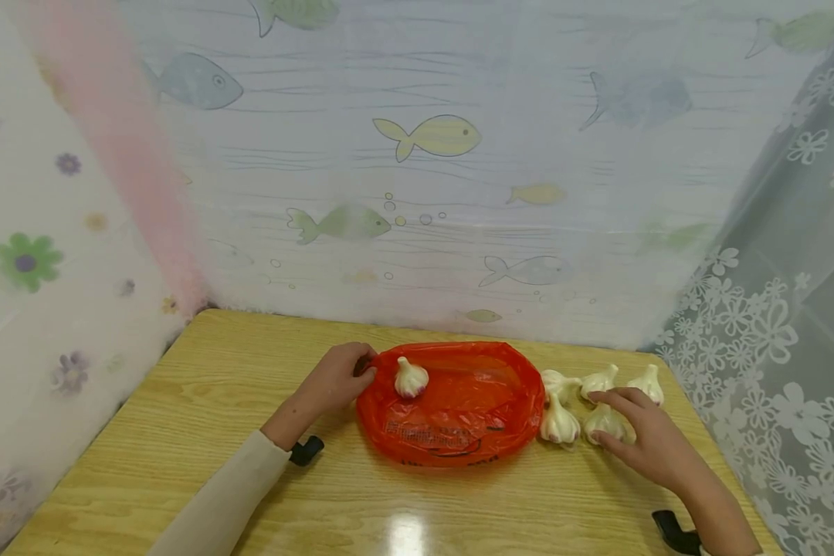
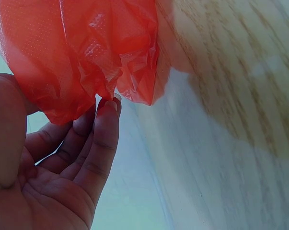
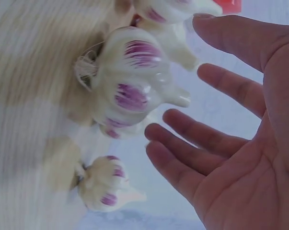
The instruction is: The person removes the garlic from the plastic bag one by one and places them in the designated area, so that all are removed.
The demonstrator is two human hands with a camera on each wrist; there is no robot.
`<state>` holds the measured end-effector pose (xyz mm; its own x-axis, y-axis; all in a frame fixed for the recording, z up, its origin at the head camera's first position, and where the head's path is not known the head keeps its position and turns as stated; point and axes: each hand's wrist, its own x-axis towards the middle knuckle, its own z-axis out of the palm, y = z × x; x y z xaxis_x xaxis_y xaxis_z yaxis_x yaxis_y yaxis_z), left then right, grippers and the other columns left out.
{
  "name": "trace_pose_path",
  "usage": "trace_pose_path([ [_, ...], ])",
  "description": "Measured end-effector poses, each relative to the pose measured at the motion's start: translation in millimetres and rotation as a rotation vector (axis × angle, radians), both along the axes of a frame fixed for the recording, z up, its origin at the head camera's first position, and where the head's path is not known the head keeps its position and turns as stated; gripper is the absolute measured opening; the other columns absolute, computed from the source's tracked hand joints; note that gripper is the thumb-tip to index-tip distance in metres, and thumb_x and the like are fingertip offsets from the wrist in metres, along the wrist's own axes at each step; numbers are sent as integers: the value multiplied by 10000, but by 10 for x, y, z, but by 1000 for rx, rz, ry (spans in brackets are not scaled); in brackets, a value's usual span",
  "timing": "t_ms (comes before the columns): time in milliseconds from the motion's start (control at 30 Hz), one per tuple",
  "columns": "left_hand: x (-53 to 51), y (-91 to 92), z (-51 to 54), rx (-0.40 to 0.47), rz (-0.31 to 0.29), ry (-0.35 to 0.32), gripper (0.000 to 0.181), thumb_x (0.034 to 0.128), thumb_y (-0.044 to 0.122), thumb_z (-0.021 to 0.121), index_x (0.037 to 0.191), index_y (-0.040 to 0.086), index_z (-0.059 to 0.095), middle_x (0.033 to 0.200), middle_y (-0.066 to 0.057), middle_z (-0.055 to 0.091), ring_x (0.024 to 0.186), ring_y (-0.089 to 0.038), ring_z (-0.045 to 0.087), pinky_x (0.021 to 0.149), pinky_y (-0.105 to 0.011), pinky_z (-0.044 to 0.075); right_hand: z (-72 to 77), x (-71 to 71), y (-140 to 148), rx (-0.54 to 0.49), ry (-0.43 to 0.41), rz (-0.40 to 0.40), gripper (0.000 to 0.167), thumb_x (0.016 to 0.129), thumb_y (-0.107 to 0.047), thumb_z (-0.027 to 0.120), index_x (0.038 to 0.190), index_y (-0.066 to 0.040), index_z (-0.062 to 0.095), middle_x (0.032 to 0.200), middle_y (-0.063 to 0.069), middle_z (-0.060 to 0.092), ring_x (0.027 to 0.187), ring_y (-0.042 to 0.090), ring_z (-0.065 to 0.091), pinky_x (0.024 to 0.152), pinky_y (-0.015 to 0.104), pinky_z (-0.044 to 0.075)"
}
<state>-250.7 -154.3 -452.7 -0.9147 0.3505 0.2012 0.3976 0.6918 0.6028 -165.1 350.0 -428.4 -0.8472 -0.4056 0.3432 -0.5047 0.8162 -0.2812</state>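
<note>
A red plastic bag lies on the table with its rim spread into an oval. One garlic bulb sits inside it, toward the left. My left hand holds the bag's left edge, its fingers bent against the crumpled film. On the right, my right hand reaches over a garlic bulb. Its thumb and fingers are spread and apart from the bulb in the right wrist view. Other garlic bulbs stand between that hand and the bag.
The wood-grain table backs onto a fish-print curtain. A flower-patterned sheet hangs along the right edge. Another garlic bulb stands near that edge, behind my right hand.
</note>
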Motion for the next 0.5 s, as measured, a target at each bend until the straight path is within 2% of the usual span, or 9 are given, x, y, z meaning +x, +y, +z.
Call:
trace_pose_path([
  [333,-1,3,15,-8,1,1,116,995,95,698,1102,69,732,959,7,675,812,-142,566,743,-301,539,83,-14,-116,-1,58,17,557,846,-133,893,1358,-94,678,1288,133,614,1093,360,664,814,573,569],
  [500,8,6,23,-2,2,-11,124,993,84,694,1108,58,733,973,-7,681,823,-152,575,747,-311,547,137,-37,-211,7,105,37,579,827,-115,904,1360,-129,680,1272,82,625,1022,245,653,779,494,580],
])
